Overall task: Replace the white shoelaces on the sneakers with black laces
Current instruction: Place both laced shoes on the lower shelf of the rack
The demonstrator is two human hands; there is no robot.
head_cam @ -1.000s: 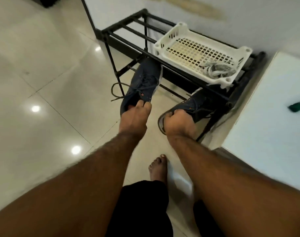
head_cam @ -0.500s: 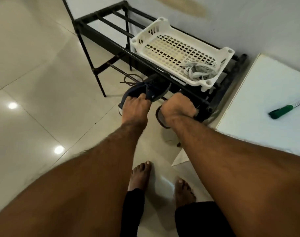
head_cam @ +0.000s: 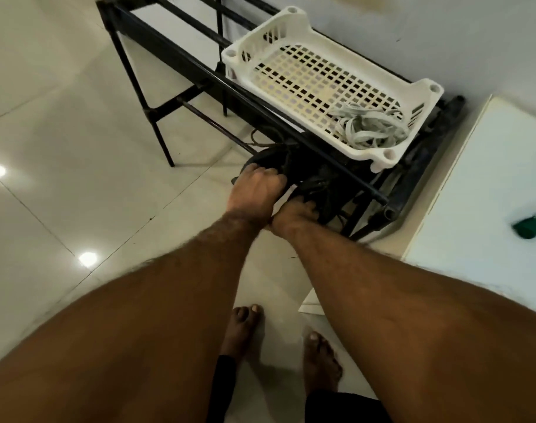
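Dark sneakers (head_cam: 278,166) half-hidden under rack (head_cam: 181,61)

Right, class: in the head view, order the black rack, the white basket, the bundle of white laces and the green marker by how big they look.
1. Black rack
2. White basket
3. White laces
4. Green marker, though it is cut off at the frame edge, so its place against the laces is unsure.

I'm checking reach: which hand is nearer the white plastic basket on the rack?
Right. The right hand sits below the white plastic basket's near corner; the left hand is further left.
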